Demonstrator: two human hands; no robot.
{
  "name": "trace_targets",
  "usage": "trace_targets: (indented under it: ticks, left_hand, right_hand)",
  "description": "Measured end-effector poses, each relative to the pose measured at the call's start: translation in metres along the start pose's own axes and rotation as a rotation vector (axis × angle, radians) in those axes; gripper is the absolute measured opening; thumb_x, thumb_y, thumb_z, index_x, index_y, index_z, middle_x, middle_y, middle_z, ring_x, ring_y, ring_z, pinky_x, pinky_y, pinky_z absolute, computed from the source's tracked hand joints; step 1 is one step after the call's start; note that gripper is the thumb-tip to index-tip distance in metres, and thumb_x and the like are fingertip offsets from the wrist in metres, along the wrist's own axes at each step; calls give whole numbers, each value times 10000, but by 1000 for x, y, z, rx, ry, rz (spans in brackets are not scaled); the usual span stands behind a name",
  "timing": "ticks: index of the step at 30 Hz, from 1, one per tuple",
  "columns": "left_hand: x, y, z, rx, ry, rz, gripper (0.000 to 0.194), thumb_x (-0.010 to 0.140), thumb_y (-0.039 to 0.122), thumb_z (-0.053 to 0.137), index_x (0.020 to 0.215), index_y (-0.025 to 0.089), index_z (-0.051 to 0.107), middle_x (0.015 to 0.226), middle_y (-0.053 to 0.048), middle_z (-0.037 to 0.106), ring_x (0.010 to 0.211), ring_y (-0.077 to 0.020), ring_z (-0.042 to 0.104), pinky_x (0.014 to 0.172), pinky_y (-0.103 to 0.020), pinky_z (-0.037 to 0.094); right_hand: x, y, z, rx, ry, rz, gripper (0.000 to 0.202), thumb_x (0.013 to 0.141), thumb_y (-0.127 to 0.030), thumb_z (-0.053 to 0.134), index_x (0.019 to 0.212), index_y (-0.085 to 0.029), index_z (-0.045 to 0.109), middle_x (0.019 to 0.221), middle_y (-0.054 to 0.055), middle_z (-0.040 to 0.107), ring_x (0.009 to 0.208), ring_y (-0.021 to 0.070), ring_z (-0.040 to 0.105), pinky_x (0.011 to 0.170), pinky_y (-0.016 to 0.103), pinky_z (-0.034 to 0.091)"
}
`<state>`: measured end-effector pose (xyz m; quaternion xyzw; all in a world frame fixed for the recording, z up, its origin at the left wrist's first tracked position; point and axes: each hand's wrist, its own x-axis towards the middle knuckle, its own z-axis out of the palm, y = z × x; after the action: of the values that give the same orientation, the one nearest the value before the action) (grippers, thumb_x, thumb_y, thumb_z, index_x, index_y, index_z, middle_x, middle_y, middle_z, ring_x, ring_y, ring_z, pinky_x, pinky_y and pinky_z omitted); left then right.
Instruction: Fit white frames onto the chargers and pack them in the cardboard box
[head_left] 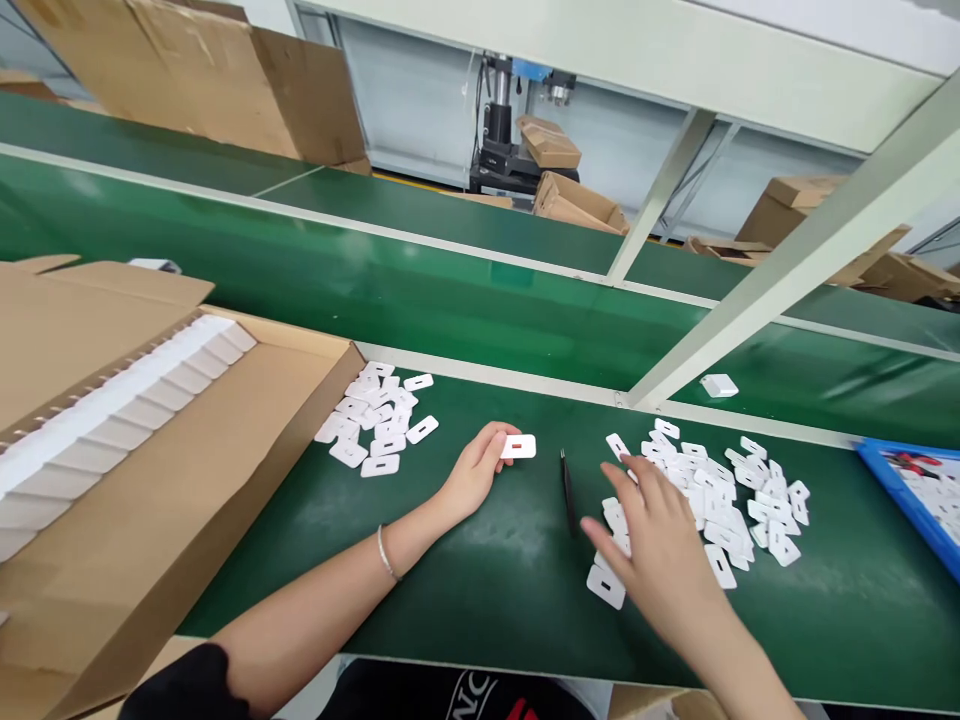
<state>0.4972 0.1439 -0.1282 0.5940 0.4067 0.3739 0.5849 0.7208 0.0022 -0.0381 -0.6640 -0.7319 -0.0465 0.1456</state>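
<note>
My left hand [474, 470] pinches a small white rectangular plate [528, 447] by its left end; red shows in the plate's slot. Fingers spread, my right hand [660, 540] hovers over the right-hand side of the bench. A white slotted plate [616, 446] lies by its index fingertip; whether they touch I cannot tell. Beneath and beside that hand are more slotted plates [606, 587], partly hidden by it. Black tweezers [568, 490] lie between my two hands, tips pointing away from me.
Loose heaps of white plates lie at left [382, 415] and right [776, 505]. An open cardboard box [247, 480] with a row of white pieces fills the left. A blue tray [907, 500] stands far right. A slanting metal post [750, 290] rises behind the bench's back rail.
</note>
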Motion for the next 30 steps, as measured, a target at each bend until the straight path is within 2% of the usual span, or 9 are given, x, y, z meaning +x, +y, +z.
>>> trace_targets:
  ticks: [2,4,8,12,15,19,25,30]
  left_hand:
    - [-1,1,0,19,-5,-15,559,1017,672,400,1102,193,676,771,-12,614,686,-170,538,680,-312,446]
    - [-3,2,1,33,-8,-19,547,1015,667,410,1102,197,674,772,-13,616,687,-174,542,675,-312,445]
    - [-5,1,2,63,-5,-9,548,1025,664,383,1098,206,674,779,-15,623,699,-175,548,705,-314,460]
    - [-6,-2,2,64,6,-8,565,1026,676,369,1105,208,675,789,-20,634,704,-179,551,716,-316,465]
    - [-6,-4,2,71,-2,-15,567,1010,692,395,1103,208,676,789,-21,632,706,-183,555,708,-315,463]
    - [-5,-5,2,81,-16,-10,570,994,704,415,1100,205,671,774,-16,620,689,-184,540,689,-314,451]
    - [-5,-6,2,109,-15,15,543,1008,676,409,1103,209,669,787,-13,616,713,-188,563,710,-313,457]
    - [-1,-8,3,19,13,17,585,995,713,423,1155,197,646,775,-9,619,706,-183,579,727,-328,478]
  right_hand:
    - [-29,4,19,-123,-62,-74,732,978,-657,540,1590,-271,430,1623,193,472,1478,466,447,1164,695,366]
    - [-48,11,39,-153,-122,-120,809,964,-677,552,1642,-280,354,1680,172,402,1505,446,426,1190,692,341]
    - [-52,31,62,-106,-170,-67,706,1032,-555,507,1658,-283,325,1713,132,357,1554,375,384,1232,643,334]
    - [-28,41,72,-28,-127,19,566,1066,-488,455,1580,-251,457,1684,134,412,1558,345,384,1262,612,318]
    - [-3,45,83,24,-59,77,474,1081,-426,408,1477,-208,552,1583,162,526,1507,332,455,1252,584,351]
    - [28,55,99,92,40,110,422,1056,-358,425,1398,-168,584,1428,183,621,1375,333,562,1209,561,414]
    - [63,69,123,89,159,216,482,994,-358,510,1414,-124,534,1461,254,544,1368,383,533,1112,575,483]
    - [84,69,131,32,234,317,491,950,-397,566,1347,-108,591,1411,272,556,1269,419,540,1038,599,477]
